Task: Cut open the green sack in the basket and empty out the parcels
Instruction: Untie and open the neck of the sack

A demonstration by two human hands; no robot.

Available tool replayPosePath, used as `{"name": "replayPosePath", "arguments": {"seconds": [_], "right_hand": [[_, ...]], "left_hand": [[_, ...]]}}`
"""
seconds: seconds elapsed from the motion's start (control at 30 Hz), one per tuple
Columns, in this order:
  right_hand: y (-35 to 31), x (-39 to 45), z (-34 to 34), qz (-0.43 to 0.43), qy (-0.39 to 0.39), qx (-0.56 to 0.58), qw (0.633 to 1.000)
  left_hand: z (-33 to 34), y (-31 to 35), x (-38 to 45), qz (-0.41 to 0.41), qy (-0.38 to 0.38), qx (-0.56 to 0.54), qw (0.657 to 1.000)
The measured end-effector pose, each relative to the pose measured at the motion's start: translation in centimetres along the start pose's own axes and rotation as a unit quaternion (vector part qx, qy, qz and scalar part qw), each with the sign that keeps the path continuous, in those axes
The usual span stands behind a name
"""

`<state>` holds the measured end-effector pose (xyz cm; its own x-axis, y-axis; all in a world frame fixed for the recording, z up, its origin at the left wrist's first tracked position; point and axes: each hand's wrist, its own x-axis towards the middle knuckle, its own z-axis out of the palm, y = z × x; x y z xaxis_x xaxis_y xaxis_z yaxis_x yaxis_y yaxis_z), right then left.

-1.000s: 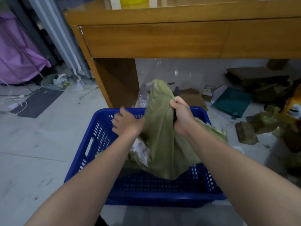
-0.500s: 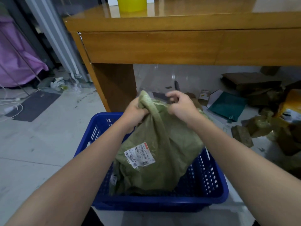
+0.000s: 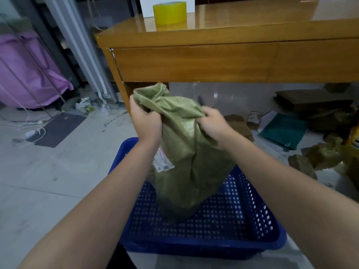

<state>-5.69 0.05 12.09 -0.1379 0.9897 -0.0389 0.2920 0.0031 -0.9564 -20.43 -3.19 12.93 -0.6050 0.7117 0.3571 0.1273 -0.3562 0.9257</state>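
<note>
Lighting: dim, cool, diffuse; soft shadows only. Glare: sheen on the wooden desk top [image 3: 252, 18] and floor tiles [image 3: 215, 95]. Blur: slight motion softness throughout. Distortion: wide-angle bowing at frame edges.
</note>
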Motion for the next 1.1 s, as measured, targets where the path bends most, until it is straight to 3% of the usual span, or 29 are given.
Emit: {"name": "replayPosePath", "arguments": {"seconds": [0.1, 0.17, 0.23, 0.27, 0.37, 0.5, 0.57, 0.63, 0.7, 0.73, 0.8, 0.83, 0.93, 1.03, 1.1], "right_hand": [[-0.7, 0.5, -0.2, -0.013, 0.070, 0.000, 0.997], [-1.2, 0.8, -0.8, -0.010, 0.068, 0.027, 0.997], [-1.4, 0.7, -1.3, 0.006, 0.060, 0.086, 0.994], [-1.4, 0.7, -1.5, 0.010, 0.067, 0.120, 0.990], [-1.5, 0.3, -1.9, 0.002, 0.009, 0.165, 0.986], [-3.3, 0.5, -2.1, 0.006, -0.057, 0.197, 0.979], [-3.5, 0.6, -2.4, 0.006, -0.036, 0.190, 0.981], [-2.7, 0.4, -2.6, 0.020, -0.018, 0.166, 0.986], [-1.6, 0.1, -2.7, 0.046, -0.013, 0.179, 0.983], [-1.4, 0.0, -2.7, 0.056, -0.017, 0.205, 0.977], [-1.4, 0.0, -2.5, 0.066, -0.032, 0.277, 0.958], [-1.6, 0.1, -2.3, 0.072, -0.040, 0.309, 0.948], [-2.2, 0.1, -1.7, 0.070, -0.057, 0.354, 0.931], [-1.8, 0.3, -2.3, 0.046, -0.014, 0.333, 0.942], [-1.2, 0.1, -3.5, 0.024, 0.035, 0.298, 0.953]], "left_hand": [[0.2, 0.6, -0.2, 0.029, 0.041, -0.020, 0.999], [0.0, 0.1, 1.1, 0.018, -0.012, -0.013, 1.000], [-0.9, -1.5, 2.4, -0.114, -0.158, 0.047, 0.980], [-1.6, -2.9, 2.6, -0.188, -0.239, 0.095, 0.948], [-2.6, -5.0, 0.2, -0.217, -0.408, 0.226, 0.858], [0.1, -5.0, -1.1, -0.228, -0.346, 0.147, 0.898], [1.5, -4.4, -0.4, -0.248, -0.277, 0.126, 0.920], [1.9, -4.2, 0.7, -0.267, -0.260, 0.098, 0.923], [1.3, -4.0, 1.6, -0.303, -0.338, 0.110, 0.884], [1.0, -4.1, 1.8, -0.304, -0.410, 0.168, 0.843], [0.9, -4.6, 0.3, -0.251, -0.528, 0.331, 0.741], [1.0, -5.0, -0.8, -0.212, -0.532, 0.371, 0.731], [1.8, -6.1, -2.9, -0.189, -0.431, 0.300, 0.830], [1.9, -5.9, -2.4, -0.195, -0.353, 0.301, 0.864], [1.7, -4.7, -1.1, -0.187, -0.280, 0.257, 0.906]]}}
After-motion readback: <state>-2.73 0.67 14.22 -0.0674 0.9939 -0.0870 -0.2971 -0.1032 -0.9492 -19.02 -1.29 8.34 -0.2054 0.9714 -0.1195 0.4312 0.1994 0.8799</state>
